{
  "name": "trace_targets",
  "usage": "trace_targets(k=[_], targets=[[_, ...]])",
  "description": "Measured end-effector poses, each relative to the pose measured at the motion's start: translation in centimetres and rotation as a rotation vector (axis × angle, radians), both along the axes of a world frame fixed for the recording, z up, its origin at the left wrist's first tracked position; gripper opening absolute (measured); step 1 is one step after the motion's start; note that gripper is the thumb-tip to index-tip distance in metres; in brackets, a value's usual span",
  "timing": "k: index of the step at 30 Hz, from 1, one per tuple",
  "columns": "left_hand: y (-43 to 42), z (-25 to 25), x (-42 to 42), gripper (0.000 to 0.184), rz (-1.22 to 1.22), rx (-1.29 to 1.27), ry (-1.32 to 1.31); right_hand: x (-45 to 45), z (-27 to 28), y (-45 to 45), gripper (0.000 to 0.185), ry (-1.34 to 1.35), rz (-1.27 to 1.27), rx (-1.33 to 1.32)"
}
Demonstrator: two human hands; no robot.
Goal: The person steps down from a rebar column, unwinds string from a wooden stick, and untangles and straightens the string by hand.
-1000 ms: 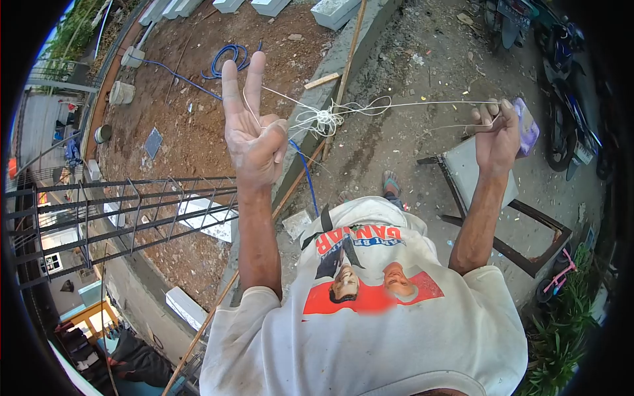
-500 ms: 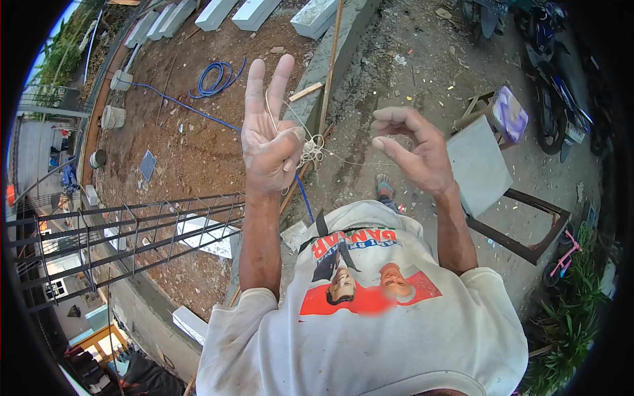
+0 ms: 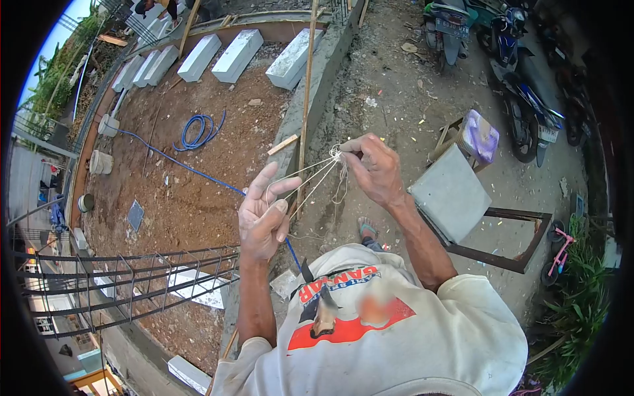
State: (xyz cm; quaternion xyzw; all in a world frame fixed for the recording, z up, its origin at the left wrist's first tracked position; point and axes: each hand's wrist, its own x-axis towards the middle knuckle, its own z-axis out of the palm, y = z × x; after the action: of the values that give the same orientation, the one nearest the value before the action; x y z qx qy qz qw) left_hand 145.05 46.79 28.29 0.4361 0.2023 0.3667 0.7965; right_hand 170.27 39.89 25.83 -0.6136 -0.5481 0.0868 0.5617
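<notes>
Thin pale string (image 3: 317, 178) is stretched in several strands between my two hands. My left hand (image 3: 264, 214) has the string looped about its fingers and caught near the thumb, with index and middle fingers extended. Up and to the right, my right hand (image 3: 376, 170) pinches a small tangle of the string (image 3: 335, 154) between thumb and fingertips. Loose loops dangle below the tangle. Both hands are raised in front of my chest, apart from each other.
Blue hose (image 3: 198, 132) lies coiled on red soil beside white blocks (image 3: 238, 56). A rebar cage (image 3: 132, 284) extends from the left. On the right are a grey slab (image 3: 452, 195), a dark frame (image 3: 522, 261) and parked motorbikes (image 3: 528, 99). A person (image 3: 168, 10) is at the far top left.
My right hand has moved left and closed on the string tangle, which has left my left palm. Strands are now taut between the hands. My left hand has lowered, and the view has shifted.
</notes>
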Motion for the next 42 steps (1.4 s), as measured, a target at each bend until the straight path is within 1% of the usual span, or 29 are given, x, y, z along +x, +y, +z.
trace_targets(k=[1,2,3,4,5,6,8,9,10,11,12,13,14,15,16,17,19,20,22,23,24,26,27,31,33,34,37,39,42], targets=[[-0.1,-0.9,0.0,0.071,0.025,0.005,0.03,1.0,0.1,0.0,0.012,0.09,0.027,-0.074],[-0.4,-1.6,-0.1,0.066,0.055,0.004,0.063,1.6,-0.2,0.1,0.012,0.092,0.027,-0.083],[-0.5,-1.1,0.2,0.057,0.041,-0.008,-0.011,1.9,-0.4,0.3,0.012,0.185,-0.003,-0.037],[-0.4,-1.3,0.4,0.057,0.051,-0.013,-0.008,2.1,-0.5,0.6,0.012,0.277,-0.031,0.013],[-0.2,-1.6,0.5,0.055,0.049,-0.002,-0.007,2.5,-0.3,0.4,0.016,0.167,-0.077,-0.007],[0.0,-1.7,0.7,0.052,0.046,0.009,-0.006,2.7,-0.6,0.4,0.016,0.173,-0.069,-0.013],[0.2,-1.2,0.9,0.047,0.015,0.044,0.004,3.3,-1.3,0.6,0.021,0.303,-0.096,0.018],[0.1,-0.8,1.2,0.046,0.033,0.084,0.156,3.6,-1.5,0.8,0.028,0.428,-0.042,0.039],[0.2,-0.6,1.5,0.045,0.049,0.125,0.308,3.9,-1.5,1.0,0.028,0.431,-0.046,0.04],[0.3,-0.7,1.6,0.045,0.042,0.126,0.31,4.1,-1.5,1.1,0.03,0.589,0.029,0.079],[0.5,-0.9,1.7,0.043,0.015,0.182,0.426,4.2,-1.1,1.2,0.031,0.747,0.103,0.118],[0.6,-1.0,1.9,0.041,-0.011,0.239,0.54,4.1,-0.7,1.2,0.031,0.749,0.095,0.12],[0.6,-1.1,2.2,0.041,-0.019,0.237,0.543,4.0,-0.2,1.1,0.031,0.767,0.175,0.112],[0.6,-1.1,2.7,0.04,0.056,0.399,0.661,3.8,0.3,1.1,0.031,0.784,0.257,0.102],[0.7,-1.2,3.2,0.038,0.134,0.56,0.776,3.7,0.7,1.1,0.031,0.788,0.255,0.096],[0.9,-1.1,3.8,0.038,0.133,0.555,0.78,3.5,1.0,1.3,0.031,0.757,0.304,0.044],[1.5,-0.9,5.0,0.036,0.431,0.564,0.702,3.0,1.7,1.4,0.032,0.731,0.381,-0.014],[1.7,-0.4,5.4,0.036,0.432,0.56,0.706,2.9,1.9,1.4,0.032,0.735,0.383,-0.018],[2.0,1.1,6.5,0.032,0.67,1.049,0.861,3.0,2.1,1.7,0.033,0.765,0.47,-0.076],[2.0,1.5,7.1,0.033,0.591,1.007,0.756,3.1,2.2,1.7,0.033,0.768,0.471,-0.083],[2.1,1.4,7.7,0.033,0.592,1.0,0.762,3.2,2.4,1.8,0.033,0.747,0.502,-0.108],[1.9,1.2,8.8,0.031,0.167,0.604,0.546,3.2,2.8,1.9,0.033,0.728,0.537,-0.139],[1.6,1.8,9.5,0.026,0.112,0.468,0.513,3.3,3.2,1.9,0.033,0.722,0.537,-0.163],[2.1,0.2,10.2,0.022,0.031,0.371,0.448,4.3,2.5,2.3,0.033,0.708,0.523,-0.155],[2.3,-0.6,10.4,0.018,0.034,0.204,0.291,5.2,2.8,1.9,0.034,0.709,0.551,-0.235],[2.5,-0.9,10.5,0.018,0.031,0.203,0.292,5.4,3.0,1.9,0.035,0.711,0.585,-0.315],[2.7,-1.8,11.1,0.019,-0.033,0.287,0.331,5.4,3.5,1.5,0.038,0.702,0.587,-0.336],[2.6,-2.3,11.6,0.02,-0.043,0.093,0.191,5.7,3.5,1.7,0.039,0.71,0.57,-0.349],[2.3,-2.3,12.3,0.022,-0.006,0.028,0.169,6.3,3.4,1.7,0.039,0.69,0.556,-0.371]])
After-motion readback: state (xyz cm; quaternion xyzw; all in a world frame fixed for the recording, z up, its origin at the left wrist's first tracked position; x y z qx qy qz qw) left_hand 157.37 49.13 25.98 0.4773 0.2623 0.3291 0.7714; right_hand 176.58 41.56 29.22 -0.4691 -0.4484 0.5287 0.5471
